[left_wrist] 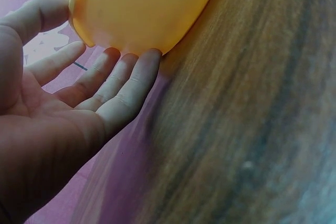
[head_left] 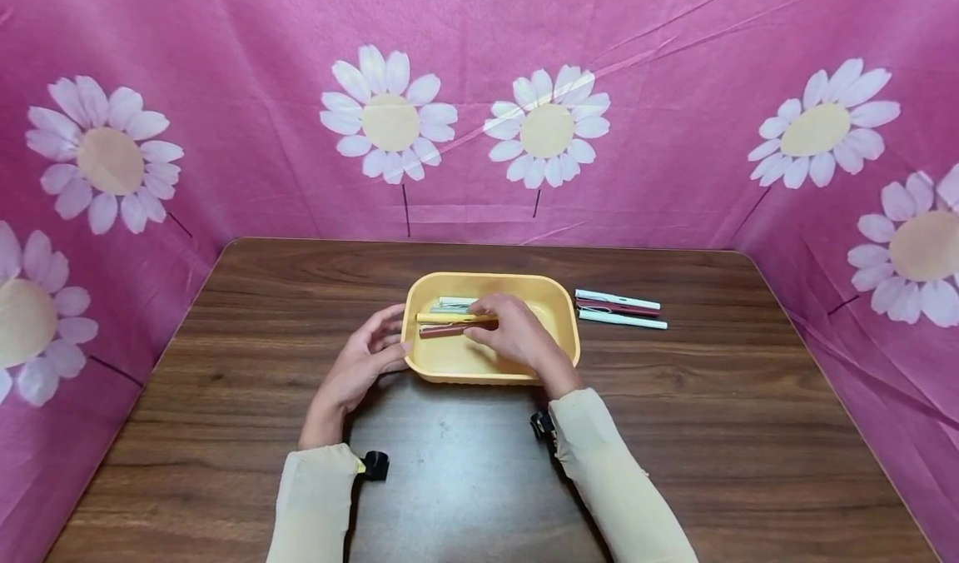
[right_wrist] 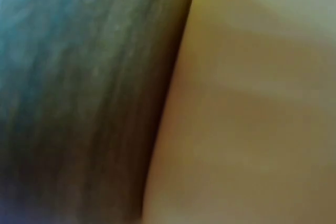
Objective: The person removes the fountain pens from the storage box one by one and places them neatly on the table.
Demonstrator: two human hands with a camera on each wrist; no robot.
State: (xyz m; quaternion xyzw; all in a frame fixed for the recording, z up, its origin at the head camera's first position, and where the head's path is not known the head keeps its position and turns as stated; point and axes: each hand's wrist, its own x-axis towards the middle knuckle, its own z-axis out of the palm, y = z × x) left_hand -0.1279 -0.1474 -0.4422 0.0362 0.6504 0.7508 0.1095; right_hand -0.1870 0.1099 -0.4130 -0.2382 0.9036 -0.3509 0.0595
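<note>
A left sleeve point(head_left: 310, 509) and a right sleeve point(head_left: 622, 475), both pale, are reaching up toward the near side of a yellow tray point(head_left: 490, 278), with black wrist mounts point(head_left: 375, 465) showing on their inner sides. At the tray's left end, the left hand point(head_left: 358, 370) is touching the outer wall and rim, its fingers relaxing and unclenched. Inside the tray, the right hand point(head_left: 513, 330) is arching its thumb and fingers over the right ends of a yellow pen point(head_left: 442, 319) and a maroon pen point(head_left: 442, 331); whether it is pinching either, the pictures are not making clear. Just beyond these, two light green pens point(head_left: 455, 301) are lying in the tray's left half. The tray's floor is showing toward its near wall and its right end.

Just right of the tray, a pale blue pen point(head_left: 618, 298), a dark red pen point(head_left: 629, 309) and a mint pen point(head_left: 622, 320) are lying close together. The table point(head_left: 442, 455) is ending a little beyond the tray, where a pink flowered cloth point(head_left: 464, 13) is rising; its side edges are running well apart from the tray, wood stretching widely on either side and between the forearms.
</note>
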